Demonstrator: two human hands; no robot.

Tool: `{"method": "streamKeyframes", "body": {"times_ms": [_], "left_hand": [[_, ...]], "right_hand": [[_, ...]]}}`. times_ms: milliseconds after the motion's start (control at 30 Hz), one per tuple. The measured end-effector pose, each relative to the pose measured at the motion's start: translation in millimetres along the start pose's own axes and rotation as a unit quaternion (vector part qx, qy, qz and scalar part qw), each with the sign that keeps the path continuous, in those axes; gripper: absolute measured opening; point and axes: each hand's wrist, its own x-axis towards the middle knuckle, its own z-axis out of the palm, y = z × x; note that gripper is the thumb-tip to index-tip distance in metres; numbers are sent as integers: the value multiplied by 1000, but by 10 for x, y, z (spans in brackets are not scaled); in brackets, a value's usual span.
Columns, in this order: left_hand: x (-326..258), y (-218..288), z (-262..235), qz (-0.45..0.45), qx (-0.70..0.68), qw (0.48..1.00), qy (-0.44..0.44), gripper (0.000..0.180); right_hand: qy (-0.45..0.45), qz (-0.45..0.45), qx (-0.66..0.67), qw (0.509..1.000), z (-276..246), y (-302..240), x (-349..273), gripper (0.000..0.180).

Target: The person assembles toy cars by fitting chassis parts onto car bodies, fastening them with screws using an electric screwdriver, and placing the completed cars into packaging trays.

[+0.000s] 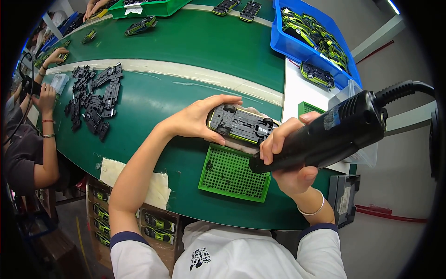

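Observation:
A toy car (241, 124) lies wheels up on a greyish pad (238, 144), its black base facing me. My left hand (197, 117) grips its left end, thumb on the near side and fingers on the far side. In my right hand (285, 151) is a black corded electric screwdriver (327, 132), held slanting with its front end close to the car's right end. The driver's tip is hidden by my fingers. Just below the car sits a green perforated tray (232, 195) with small dark pieces, apparently screws, in its holes.
Black car bases (97, 100) lie heaped at left. A blue bin (277, 32) of toy cars stands far right, with another toy car (317, 74) beside it. Co-workers' hands (45, 98) work at far left. A cardboard box (162, 249) of cars is below the table edge.

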Motion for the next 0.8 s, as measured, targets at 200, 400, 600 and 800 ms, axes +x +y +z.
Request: {"method": "streamKeyframes", "body": {"times_ms": [200, 400, 600, 800], "left_hand": [[67, 19, -34, -25, -9, 999, -23, 84], [25, -42, -174, -47, -62, 996, -39, 81], [-63, -159, -118, 18, -123, 992, -31, 82], [-19, -138, -8, 6, -123, 992, 26, 41]], "right_hand": [[-6, 22, 13, 1000, -56, 58, -12, 76], [-34, 2, -32, 999, -4, 116, 47, 73], [1, -12, -49, 999, 1, 171, -126, 72], [9, -152, -68, 986, 218, -353, 250, 63]]}}
